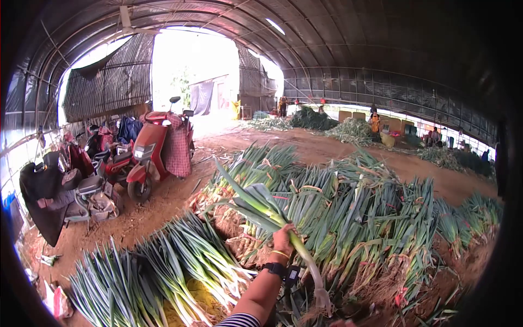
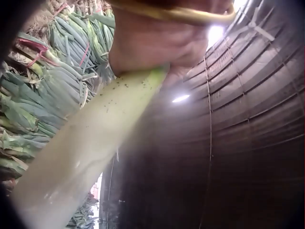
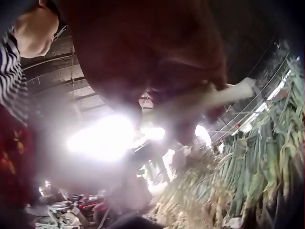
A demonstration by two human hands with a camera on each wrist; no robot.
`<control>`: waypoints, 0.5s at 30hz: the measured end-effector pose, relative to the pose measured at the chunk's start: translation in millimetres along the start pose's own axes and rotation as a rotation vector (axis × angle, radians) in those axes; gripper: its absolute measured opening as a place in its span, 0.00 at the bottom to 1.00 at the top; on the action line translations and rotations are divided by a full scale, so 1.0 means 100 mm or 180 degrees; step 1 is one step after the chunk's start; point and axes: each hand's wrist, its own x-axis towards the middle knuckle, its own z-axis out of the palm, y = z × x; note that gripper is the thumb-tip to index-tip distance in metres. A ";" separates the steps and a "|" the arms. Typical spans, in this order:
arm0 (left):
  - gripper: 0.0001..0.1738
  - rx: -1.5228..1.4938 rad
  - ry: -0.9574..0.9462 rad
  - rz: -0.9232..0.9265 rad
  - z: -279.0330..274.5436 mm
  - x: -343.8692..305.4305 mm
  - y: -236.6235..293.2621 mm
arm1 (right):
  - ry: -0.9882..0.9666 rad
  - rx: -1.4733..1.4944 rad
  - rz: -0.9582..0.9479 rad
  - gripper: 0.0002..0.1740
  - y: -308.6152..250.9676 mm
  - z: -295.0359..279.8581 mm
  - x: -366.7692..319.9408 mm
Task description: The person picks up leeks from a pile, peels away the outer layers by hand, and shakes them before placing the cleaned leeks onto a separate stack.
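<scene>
A thick leek [image 1: 308, 260] slants across the head view, green leaves up and left, pale root end low and right. My left hand [image 1: 282, 241] grips it around its middle. In the left wrist view, the pale stalk [image 2: 81, 148] runs down-left from my left hand [image 2: 152, 45]. Only a blurred bit of my right hand [image 1: 343, 323] shows at the head view's bottom edge, near the root end. In the right wrist view, my right hand [image 3: 147, 52] is dark and blurred, its fingers curled round a pale leek piece [image 3: 238, 91].
Bundled leeks [image 1: 348, 201] lie heaped ahead and to the right. Loose leeks [image 1: 190, 245] are laid in rows at lower left, partly over a yellow sheet [image 1: 204, 297]. A red scooter [image 1: 150, 144] and other scooters stand left. People and more piles are farther back.
</scene>
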 end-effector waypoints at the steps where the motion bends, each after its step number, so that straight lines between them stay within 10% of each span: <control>1: 0.07 0.0134 -0.0023 0.0074 0.01 -0.06 -0.03 | 0.0012 0.0001 0.0005 0.17 0.04 0.00 0.10; 7: 0.13 0.0446 -0.0234 0.0296 0.04 -0.41 -0.35 | 0.1676 -0.0519 -0.0433 0.13 0.29 0.20 0.57; 10: 0.11 0.0438 -0.0440 0.0436 0.19 -0.76 -0.46 | 0.0977 -0.0602 0.0048 0.22 0.40 0.56 0.59; 13: 0.23 0.0595 -0.0879 0.0241 0.25 -0.95 -0.46 | -0.0255 0.1441 0.1951 0.22 0.59 0.90 0.48; 15: 0.27 0.0640 -0.1106 0.0130 0.23 -1.04 -0.38 | -0.0279 0.2004 0.2006 0.21 0.74 1.07 0.35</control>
